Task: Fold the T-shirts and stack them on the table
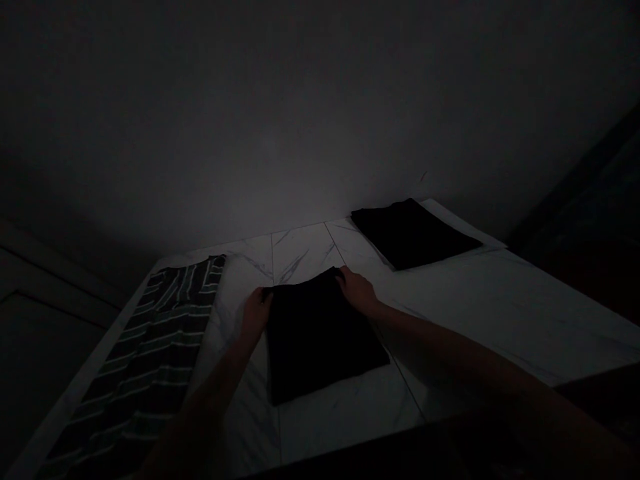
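A black folded garment lies in front of me on a white marbled tabletop; its exact kind is lost in the dark. My left hand pinches its far left corner. At the far right corner, my right hand grips the same cloth, thumb toward the middle. The far edge between the hands sags slightly. Its near edge rests on the table.
To the left lies a striped garment in dark and pale bands, spread lengthwise. Another black folded cloth sits at the back right, near the wall. The room is very dim.
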`<state>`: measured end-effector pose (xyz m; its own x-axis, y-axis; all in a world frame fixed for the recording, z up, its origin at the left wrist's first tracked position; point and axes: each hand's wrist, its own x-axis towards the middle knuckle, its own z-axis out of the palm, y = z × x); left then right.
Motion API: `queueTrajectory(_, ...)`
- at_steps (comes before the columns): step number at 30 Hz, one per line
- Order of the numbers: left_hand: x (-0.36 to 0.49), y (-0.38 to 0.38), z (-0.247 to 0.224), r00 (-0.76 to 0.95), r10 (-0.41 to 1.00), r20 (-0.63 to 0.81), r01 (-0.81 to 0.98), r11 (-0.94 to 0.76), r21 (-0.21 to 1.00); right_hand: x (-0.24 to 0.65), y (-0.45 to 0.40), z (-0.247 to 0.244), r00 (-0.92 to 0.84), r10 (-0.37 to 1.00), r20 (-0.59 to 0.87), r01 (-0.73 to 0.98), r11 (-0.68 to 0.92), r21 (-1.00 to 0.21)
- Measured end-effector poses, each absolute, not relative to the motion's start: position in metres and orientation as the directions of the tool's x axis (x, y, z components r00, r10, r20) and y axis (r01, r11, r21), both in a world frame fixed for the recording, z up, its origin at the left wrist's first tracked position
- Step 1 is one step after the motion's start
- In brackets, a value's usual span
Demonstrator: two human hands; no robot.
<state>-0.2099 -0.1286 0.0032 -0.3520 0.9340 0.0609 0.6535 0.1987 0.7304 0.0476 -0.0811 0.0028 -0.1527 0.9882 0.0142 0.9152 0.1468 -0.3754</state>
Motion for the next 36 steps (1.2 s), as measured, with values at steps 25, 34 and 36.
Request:
queueTrajectory(25,-0.176,-0.209,-0.015,0.446,0.869,0.213,0.872,-0.476,0.115,0.06,-0.151,-0.011,-0.664,0.725,0.182,0.69,0.688,-0.225)
queueTrajectory(34,-0.191,-0.241,-0.026,0.079,0.955,0.286,0.829,-0.222,0.514,0.086,-0.171,-0.016,-0.584,0.791,0.181,0.649,0.589,-0.482)
queueTrajectory(36,-0.204,-0.231,-0.027,-0.184,0.963,0.199,0.666,-0.027,0.745,0.09,-0.153,-0.012,-0.437,0.881,0.183,0.689,0.459,-0.561)
